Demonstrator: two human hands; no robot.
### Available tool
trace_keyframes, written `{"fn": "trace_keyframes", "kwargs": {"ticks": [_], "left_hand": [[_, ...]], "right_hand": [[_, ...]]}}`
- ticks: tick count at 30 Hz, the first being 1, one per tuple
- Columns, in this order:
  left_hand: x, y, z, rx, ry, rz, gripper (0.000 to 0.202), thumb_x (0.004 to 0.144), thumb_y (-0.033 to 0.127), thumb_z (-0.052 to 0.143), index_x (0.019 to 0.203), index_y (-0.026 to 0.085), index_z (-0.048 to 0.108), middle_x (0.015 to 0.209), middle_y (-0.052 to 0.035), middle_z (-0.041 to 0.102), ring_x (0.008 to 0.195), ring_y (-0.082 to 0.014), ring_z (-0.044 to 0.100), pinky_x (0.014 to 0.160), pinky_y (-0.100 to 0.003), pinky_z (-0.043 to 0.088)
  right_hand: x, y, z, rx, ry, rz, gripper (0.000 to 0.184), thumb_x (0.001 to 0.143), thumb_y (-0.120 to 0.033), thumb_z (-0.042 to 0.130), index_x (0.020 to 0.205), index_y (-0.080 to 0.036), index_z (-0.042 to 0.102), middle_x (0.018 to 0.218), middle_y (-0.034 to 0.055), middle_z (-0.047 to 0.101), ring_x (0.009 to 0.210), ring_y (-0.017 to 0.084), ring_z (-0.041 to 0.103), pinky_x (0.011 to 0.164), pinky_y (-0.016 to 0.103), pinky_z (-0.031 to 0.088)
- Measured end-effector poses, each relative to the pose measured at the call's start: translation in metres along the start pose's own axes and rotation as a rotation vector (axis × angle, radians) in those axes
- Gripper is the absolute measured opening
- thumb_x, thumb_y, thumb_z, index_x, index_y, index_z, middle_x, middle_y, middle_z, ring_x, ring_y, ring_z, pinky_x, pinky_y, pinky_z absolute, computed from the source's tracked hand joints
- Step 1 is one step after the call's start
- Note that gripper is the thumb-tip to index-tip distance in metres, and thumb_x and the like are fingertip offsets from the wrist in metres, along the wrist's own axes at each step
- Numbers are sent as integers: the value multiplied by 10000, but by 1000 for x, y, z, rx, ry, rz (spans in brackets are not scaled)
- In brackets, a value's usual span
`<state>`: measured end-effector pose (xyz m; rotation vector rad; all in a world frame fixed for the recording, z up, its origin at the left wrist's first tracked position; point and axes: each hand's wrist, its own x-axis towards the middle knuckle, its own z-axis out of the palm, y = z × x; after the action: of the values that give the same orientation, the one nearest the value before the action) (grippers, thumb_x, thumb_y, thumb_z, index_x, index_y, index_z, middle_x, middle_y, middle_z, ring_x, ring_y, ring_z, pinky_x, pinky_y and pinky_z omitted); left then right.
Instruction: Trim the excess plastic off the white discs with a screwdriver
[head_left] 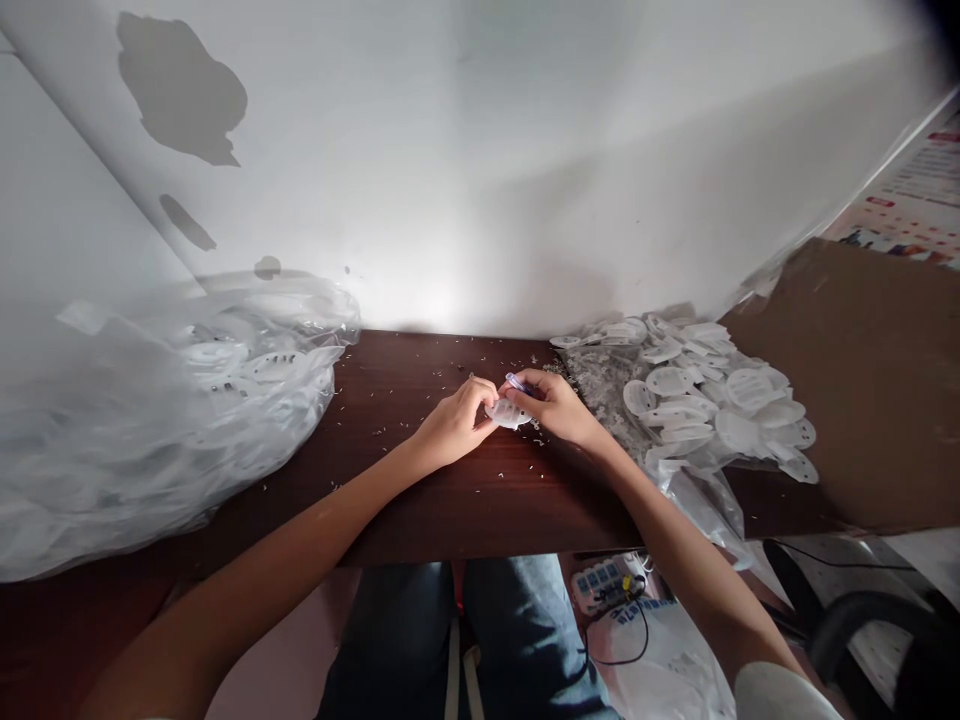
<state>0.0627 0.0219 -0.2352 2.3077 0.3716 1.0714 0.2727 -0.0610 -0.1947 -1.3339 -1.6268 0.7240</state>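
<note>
My left hand (456,420) and my right hand (556,405) meet over the dark wooden table (420,500), both with fingers closed. Between them is a small white round plastic part (507,413), pinched by my left fingers on its left edge. My right hand grips a thin pen-like tool with a blue tip (516,382) and holds it against the part. Small white shavings lie scattered on the wood around the hands.
A heap of the same white plastic parts (712,400) lies on clear plastic at the right. A large clear bag with more parts (187,400) fills the left. A white wall stands behind, brown cardboard (862,400) at far right, a power strip (611,580) below the table.
</note>
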Motion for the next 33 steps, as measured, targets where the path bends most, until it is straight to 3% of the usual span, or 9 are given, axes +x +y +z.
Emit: {"fn": "trace_keyframes", "kwargs": {"ticks": [5, 10, 21, 33], "left_hand": [[-3, -1, -1, 33, -30, -43, 174, 880, 164, 700, 940, 243, 558, 1044, -66, 713, 1006, -220, 712, 915, -361, 563], [-4, -4, -2, -13, -61, -62, 140, 898, 225, 720, 893, 255, 583, 1081, -83, 743, 1133, -252, 707, 1007, -418, 565], [-3, -5, -4, -30, -64, -50, 183, 866, 189, 753, 854, 259, 584, 1069, -82, 744, 1101, -256, 699, 1045, -473, 554], [-2, -5, -3, -32, -42, -64, 192, 849, 205, 764, 824, 261, 582, 1061, -83, 748, 1113, -261, 698, 1049, -480, 565]], "right_hand": [[0, 1, -1, 84, -14, 16, 303, 963, -502, 696, 1044, -217, 758, 1022, 55, 758, 938, 221, 679, 858, 327, 518], [0, 5, 0, 100, -33, 4, 311, 959, -514, 706, 1049, -221, 759, 1027, 59, 755, 949, 228, 678, 869, 341, 520], [1, 7, 2, 122, -26, 12, 301, 932, -517, 735, 1000, -224, 739, 990, 48, 724, 921, 215, 650, 851, 340, 510], [0, 1, 9, 325, 5, 129, 352, 830, -527, 825, 941, -213, 713, 842, 8, 654, 691, 143, 543, 631, 274, 430]]}}
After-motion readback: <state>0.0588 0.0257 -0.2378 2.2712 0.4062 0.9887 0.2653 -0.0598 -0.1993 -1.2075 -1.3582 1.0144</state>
